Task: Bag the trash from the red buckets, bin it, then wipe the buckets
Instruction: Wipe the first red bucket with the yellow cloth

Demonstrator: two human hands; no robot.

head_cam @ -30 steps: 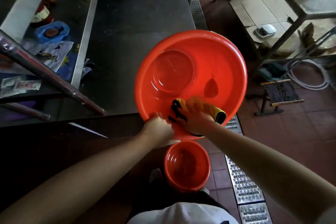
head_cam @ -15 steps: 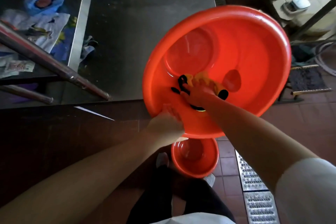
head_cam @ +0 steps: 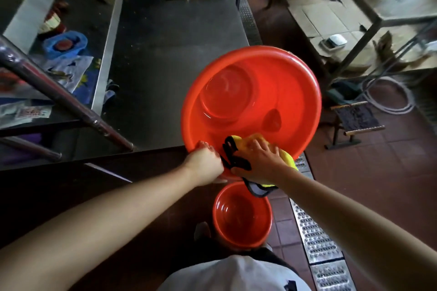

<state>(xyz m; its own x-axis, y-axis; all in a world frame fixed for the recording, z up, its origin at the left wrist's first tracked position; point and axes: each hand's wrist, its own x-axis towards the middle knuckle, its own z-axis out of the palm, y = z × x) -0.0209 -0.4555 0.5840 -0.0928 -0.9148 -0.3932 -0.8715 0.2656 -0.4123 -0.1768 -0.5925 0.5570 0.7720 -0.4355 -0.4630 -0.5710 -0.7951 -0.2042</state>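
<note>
A large red bucket point(head_cam: 279, 78) is tilted toward me over the end of a steel table, its inside empty and shiny. My left hand point(head_cam: 205, 163) grips its near rim. My right hand point(head_cam: 259, 160) presses a yellow cloth with black edging point(head_cam: 241, 143) against the near inner wall and rim; part of the cloth hangs below the rim. A smaller red bucket point(head_cam: 241, 217) stands on the floor under the large one, empty, between my feet.
The steel table point(head_cam: 165, 54) runs away from me, with a steel pipe point(head_cam: 63, 99) slanting at its left. A blue tub point(head_cam: 65, 45) and papers lie on the left shelf. A metal floor drain grate point(head_cam: 316, 238) runs along the tiled floor; a small stool point(head_cam: 354, 118) and hose stand at right.
My right hand has drawn the cloth from deeper inside the bucket back to the near rim. The bucket sits lower and further from the camera than half a second ago.
</note>
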